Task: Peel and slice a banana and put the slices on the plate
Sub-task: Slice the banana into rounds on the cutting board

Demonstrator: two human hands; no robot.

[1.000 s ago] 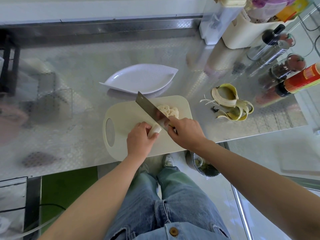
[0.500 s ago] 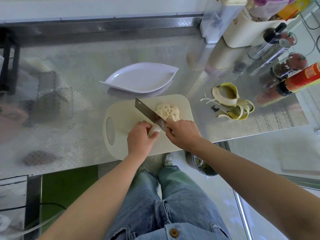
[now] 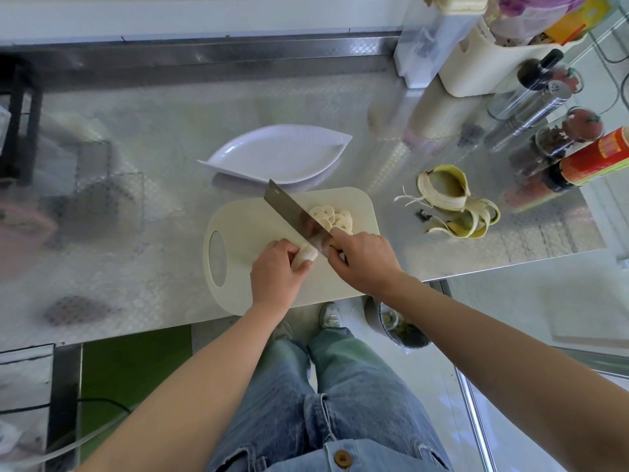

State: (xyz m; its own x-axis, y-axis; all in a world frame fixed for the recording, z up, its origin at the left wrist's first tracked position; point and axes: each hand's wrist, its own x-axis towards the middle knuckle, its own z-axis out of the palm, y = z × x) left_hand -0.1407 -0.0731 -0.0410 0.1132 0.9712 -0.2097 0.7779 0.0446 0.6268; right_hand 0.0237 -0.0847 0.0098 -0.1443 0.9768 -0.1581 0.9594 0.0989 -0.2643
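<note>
A short stub of peeled banana (image 3: 305, 256) lies on the cream cutting board (image 3: 248, 229). My left hand (image 3: 277, 274) curls its fingers round the stub from the left. My right hand (image 3: 364, 262) grips the handle of a cleaver (image 3: 292, 212), whose blade stands just right of the stub's cut end. Several round banana slices (image 3: 332, 218) are piled on the board behind the blade. The white leaf-shaped plate (image 3: 272, 155) sits just beyond the board and holds nothing.
The banana peel (image 3: 456, 206) lies on the steel counter to the right of the board. Bottles, jars and a cream holder (image 3: 476, 63) crowd the back right corner. The counter's near edge runs under the board, with a bin (image 3: 401, 330) below.
The cleaver went down through the banana and came up again beside the stub. The stub got shorter and the slice pile grew. My left hand stayed on the stub.
</note>
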